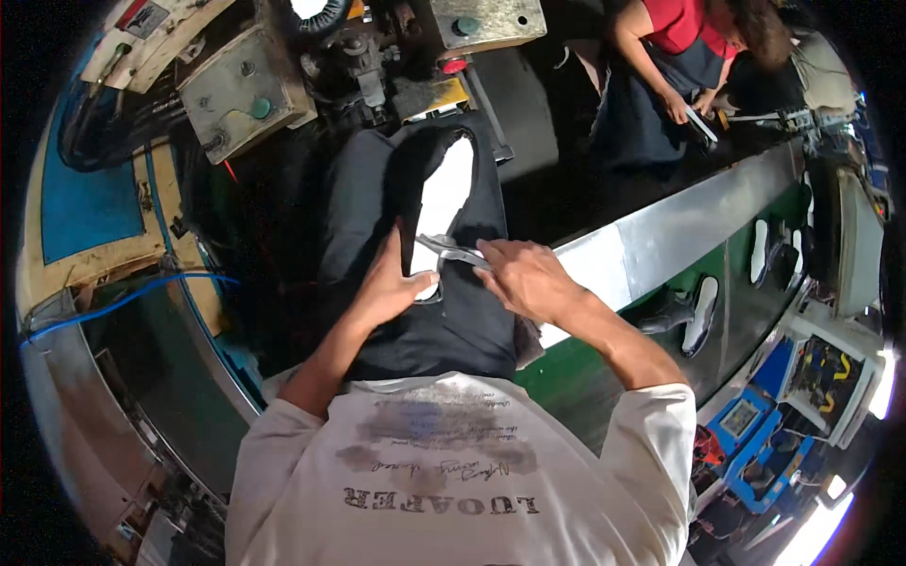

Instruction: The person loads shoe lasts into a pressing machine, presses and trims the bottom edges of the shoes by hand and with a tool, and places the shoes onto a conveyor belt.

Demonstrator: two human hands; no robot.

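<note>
Looking down, I see the black boot upper with its white insole face point(444, 203) lying lengthwise away from me, heel end near my wrists and toe end far ahead. My left hand point(389, 288) is clamped on its near left edge, thumb pressed to the white sole. My right hand point(524, 278) grips grey metal pincers point(451, 251) whose long axis runs crosswise leftward, their tip almost touching the left thumb; the right hand is therefore nearer the tool. Beyond the boot's toe stands a grey machine housing point(247, 94); right of my right hand runs a green conveyor point(746, 311) carrying black boots point(700, 316); another person point(675, 66) works far ahead-right.
</note>
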